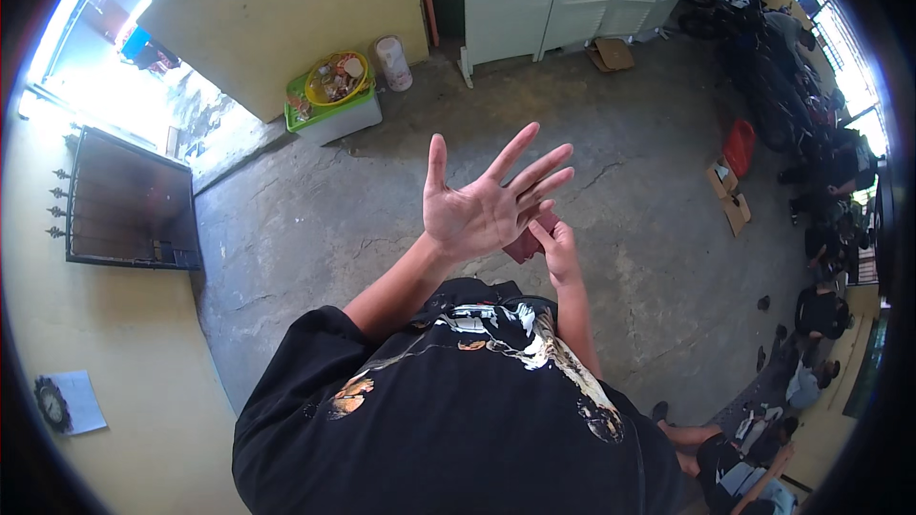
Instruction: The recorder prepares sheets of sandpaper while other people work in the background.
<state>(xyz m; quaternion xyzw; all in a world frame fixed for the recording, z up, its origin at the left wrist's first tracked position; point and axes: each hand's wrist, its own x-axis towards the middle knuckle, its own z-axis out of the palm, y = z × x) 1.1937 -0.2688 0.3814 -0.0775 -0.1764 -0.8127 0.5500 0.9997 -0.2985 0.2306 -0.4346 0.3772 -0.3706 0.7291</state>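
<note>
My left hand (481, 209) is held up over the floor, palm towards me, with its fingers spread and nothing in it. Just to its right, my right hand (562, 250) grips a flat, dark red object (522, 249), perhaps a wallet or a packet. Part of that object is hidden behind my left hand, so its full shape cannot be told. Both forearms reach forward from my black printed T-shirt (458, 415).
Cracked concrete floor (322, 229) surrounds me. Ahead stand a green-lidded box (343, 125), a yellow basket (336, 101) of packets, a flask (393, 64) and a white folding screen (512, 7). Cardboard (730, 204), a red bag (738, 148), motorcycles (758, 79) and several seated people (819, 311) are rightward.
</note>
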